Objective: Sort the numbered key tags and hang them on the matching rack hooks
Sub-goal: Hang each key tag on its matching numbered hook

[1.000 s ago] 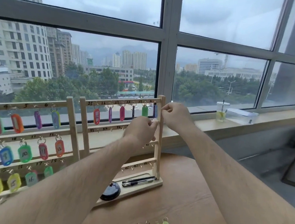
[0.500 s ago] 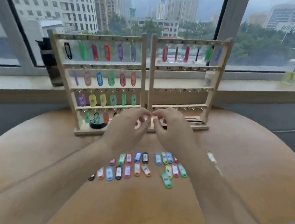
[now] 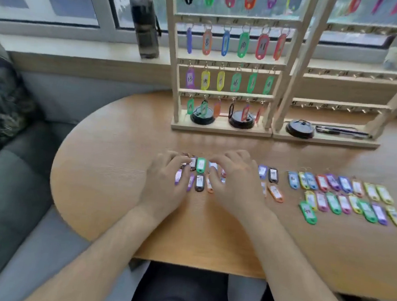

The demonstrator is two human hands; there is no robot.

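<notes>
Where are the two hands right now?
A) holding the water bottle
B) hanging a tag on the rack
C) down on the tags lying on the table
C: the left hand and right hand both lie over the loose key tags on the table, touching neither the rack nor the bottle.

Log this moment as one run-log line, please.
phase: sorting | left hand: over loose tags, grip unclear | right hand: same | left rack: rows filled | right rack: lower hooks bare
</notes>
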